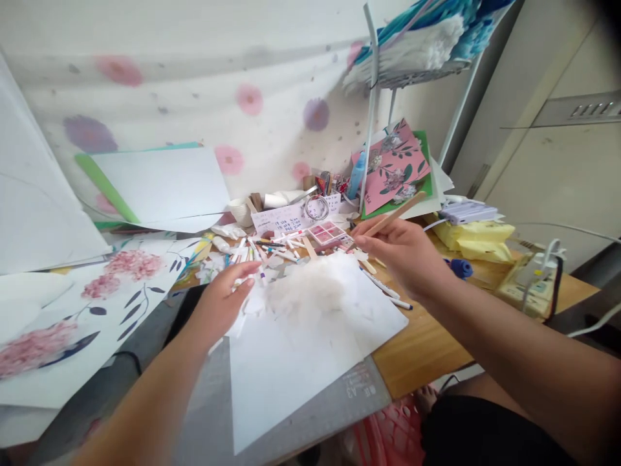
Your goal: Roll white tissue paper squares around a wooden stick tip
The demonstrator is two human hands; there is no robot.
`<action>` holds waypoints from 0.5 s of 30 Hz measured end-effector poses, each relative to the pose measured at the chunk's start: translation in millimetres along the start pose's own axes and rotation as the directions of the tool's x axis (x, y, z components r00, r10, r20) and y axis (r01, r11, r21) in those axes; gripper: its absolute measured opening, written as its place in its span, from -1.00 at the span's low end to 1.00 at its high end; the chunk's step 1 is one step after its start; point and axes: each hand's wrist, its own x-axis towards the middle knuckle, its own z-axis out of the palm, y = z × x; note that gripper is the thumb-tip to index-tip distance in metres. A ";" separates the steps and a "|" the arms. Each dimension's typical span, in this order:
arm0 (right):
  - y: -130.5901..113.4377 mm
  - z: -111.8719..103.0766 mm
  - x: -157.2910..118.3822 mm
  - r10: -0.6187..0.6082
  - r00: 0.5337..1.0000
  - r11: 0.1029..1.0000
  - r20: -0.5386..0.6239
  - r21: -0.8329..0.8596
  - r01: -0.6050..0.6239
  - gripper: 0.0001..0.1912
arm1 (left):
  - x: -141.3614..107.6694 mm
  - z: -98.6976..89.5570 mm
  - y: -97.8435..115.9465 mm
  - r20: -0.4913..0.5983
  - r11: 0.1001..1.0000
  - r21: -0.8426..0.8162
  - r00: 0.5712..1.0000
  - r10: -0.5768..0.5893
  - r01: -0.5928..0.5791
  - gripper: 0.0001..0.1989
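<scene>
Pinched in my right hand (392, 252) is a pale wooden stick (395, 215), slanting up to the right; its lower end is partly hidden by the fingers. My left hand (226, 301) hovers over the left edge of a white sheet (301, 369), index finger and thumb apart and nothing visible between them. On the upper part of that sheet lies a fluffy off-white heap (310, 288), like loose fibre, between the two hands. Just beyond it sits a small palette (326, 233) with pink and reddish compartments.
Markers and scraps (276, 249) clutter the table behind the sheet. Pictures with pink flowers (133, 265) lie at left, and a pink flower card (395, 168) leans at back right by a white rack (372, 97). A power strip (531, 285) and cables occupy the right.
</scene>
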 end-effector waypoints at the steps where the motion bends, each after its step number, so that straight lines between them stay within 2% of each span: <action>1: -2.1 -4.8 -5.5 -0.016 1.000 1.000 0.009 -0.008 0.016 -0.89 | -1.2 -6.5 -3.9 0.003 0.999 0.046 1.000 -0.022 0.022 -0.58; 3: -3.1 -15.0 -17.1 -0.033 0.999 0.999 0.042 -0.036 0.034 -0.89 | -2.4 -14.2 -9.8 0.044 0.991 0.133 0.998 -0.034 0.028 -0.68; 5: -1.2 -24.0 -27.2 -0.036 0.994 0.997 0.101 -0.071 0.044 -0.86 | -2.1 -13.8 -13.0 0.123 0.979 0.202 0.992 -0.008 -0.017 -0.76; 9: 2.9 -32.6 -39.2 -0.021 0.989 0.992 0.149 -0.119 0.039 -0.82 | -0.9 3.4 -15.8 0.256 0.945 0.307 0.966 0.031 -0.111 -0.70; 12: 4.8 -31.8 -44.2 -0.071 0.974 0.977 0.217 -0.183 0.112 -0.82 | -1.2 14.5 -19.6 0.277 0.929 0.352 0.961 0.011 -0.112 -0.68; 15: 6.9 -29.8 -47.0 -0.115 0.950 0.954 0.290 -0.234 0.187 -0.86 | -1.9 14.8 -23.5 0.277 0.934 0.344 0.961 -0.005 -0.095 -0.68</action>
